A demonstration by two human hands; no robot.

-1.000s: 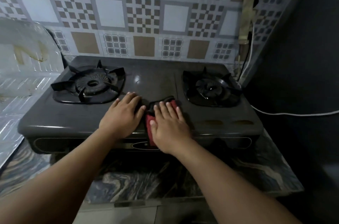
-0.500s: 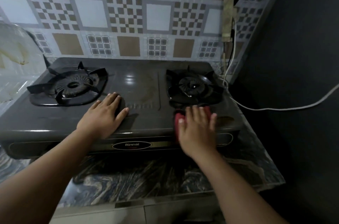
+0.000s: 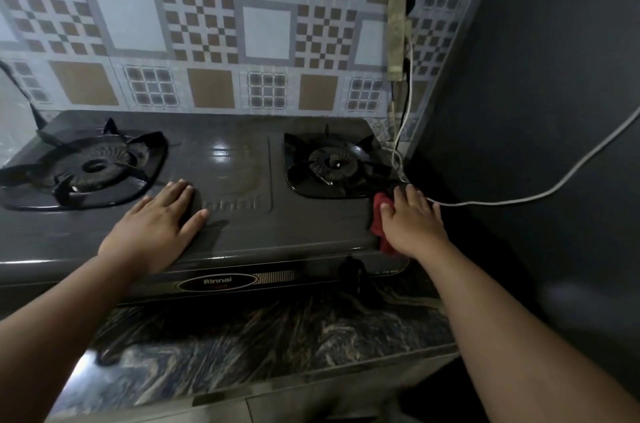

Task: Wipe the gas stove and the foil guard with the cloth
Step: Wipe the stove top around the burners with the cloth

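Hands work a gas stove (image 3: 239,180) mid-wipe: right hand (image 3: 410,225), fingers spread, presses a red cloth (image 3: 377,211) at the top's four-o'clock corner, left hand (image 3: 157,226) flat at centre; the burner surrounds and foil guard likely come next.

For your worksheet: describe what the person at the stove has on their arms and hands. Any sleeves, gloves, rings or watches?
Nothing shows. The left hand and right hand are bare, with no gloves, rings or watch visible. Both forearms are uncovered right down to the frame's bottom edge, so no sleeve appears.
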